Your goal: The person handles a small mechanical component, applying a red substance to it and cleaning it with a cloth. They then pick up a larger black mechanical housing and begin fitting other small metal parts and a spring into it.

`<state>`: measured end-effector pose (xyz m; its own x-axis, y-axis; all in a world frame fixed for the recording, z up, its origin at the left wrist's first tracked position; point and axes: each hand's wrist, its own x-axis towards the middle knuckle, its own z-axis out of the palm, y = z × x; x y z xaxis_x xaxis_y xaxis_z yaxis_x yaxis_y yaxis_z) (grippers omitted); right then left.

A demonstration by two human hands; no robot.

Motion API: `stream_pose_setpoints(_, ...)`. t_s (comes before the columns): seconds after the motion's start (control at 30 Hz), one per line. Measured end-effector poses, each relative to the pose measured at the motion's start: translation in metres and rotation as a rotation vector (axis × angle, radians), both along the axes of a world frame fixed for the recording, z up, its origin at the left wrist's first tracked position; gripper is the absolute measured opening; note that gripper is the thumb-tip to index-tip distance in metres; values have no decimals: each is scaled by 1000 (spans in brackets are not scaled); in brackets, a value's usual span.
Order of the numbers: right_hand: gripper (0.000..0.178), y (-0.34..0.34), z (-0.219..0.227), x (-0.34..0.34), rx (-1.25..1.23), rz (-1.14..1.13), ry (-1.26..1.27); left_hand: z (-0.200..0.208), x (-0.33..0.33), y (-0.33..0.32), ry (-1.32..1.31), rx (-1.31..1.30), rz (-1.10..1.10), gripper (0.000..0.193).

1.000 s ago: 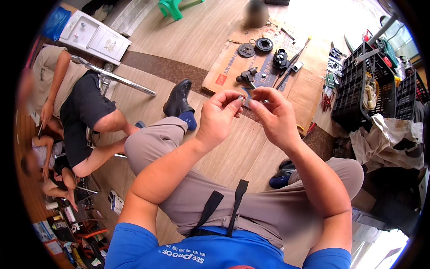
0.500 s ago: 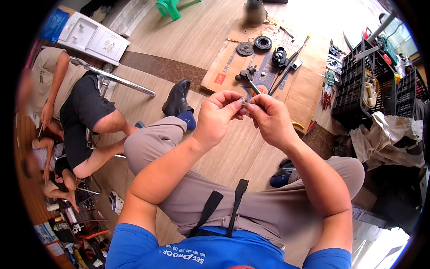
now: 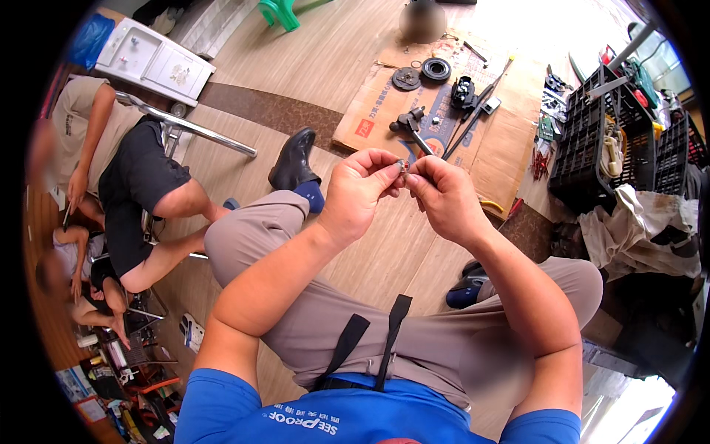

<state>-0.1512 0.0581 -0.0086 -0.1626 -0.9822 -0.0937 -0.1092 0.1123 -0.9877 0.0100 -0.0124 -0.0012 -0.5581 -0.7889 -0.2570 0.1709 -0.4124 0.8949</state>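
Observation:
Between my fingertips is a small metallic part with a bit of red [image 3: 404, 167], too small for me to name. My left hand [image 3: 360, 194] pinches it from the left with thumb and forefinger. From the other side my right hand [image 3: 444, 194] closes thumb and fingers on it, so both hands meet at the part. Just beyond my hands, a dark tool with a rod-like handle [image 3: 411, 127] lies on flattened cardboard [image 3: 503, 170]. Farther off on that cardboard are a black ring-shaped part [image 3: 435, 69], a grey disc [image 3: 406, 79] and a black mechanical block [image 3: 464, 92].
Black plastic crates [image 3: 584, 159] with tools stand at the right, beside a crumpled pale cloth [image 3: 640, 229]. A seated person [image 3: 140, 177] is at the left near a metal-tube frame [image 3: 196, 133]. A green stool [image 3: 279, 13] and a white cabinet [image 3: 155, 63] are at the back.
Both hands stay at nearly the same place, with the fingertips shifting slightly around the small part. Little else differs.

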Motion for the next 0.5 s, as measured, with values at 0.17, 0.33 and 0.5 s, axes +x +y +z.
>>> stream_pose_setpoints(0.17, 11, -1, -4, -1, -37, -3, 90, 1, -1, 1, 5, -11, 1, 12)
stream_pose_setpoints(0.33, 12, -1, -7, -5, -67, -6, 155, -1, -2, 1, 14, 7, -12, 20)
stream_pose_setpoints(0.5, 13, 0, -4, -7, -53, -5, 131, 1, -5, 4, -51, -51, -54, 24)
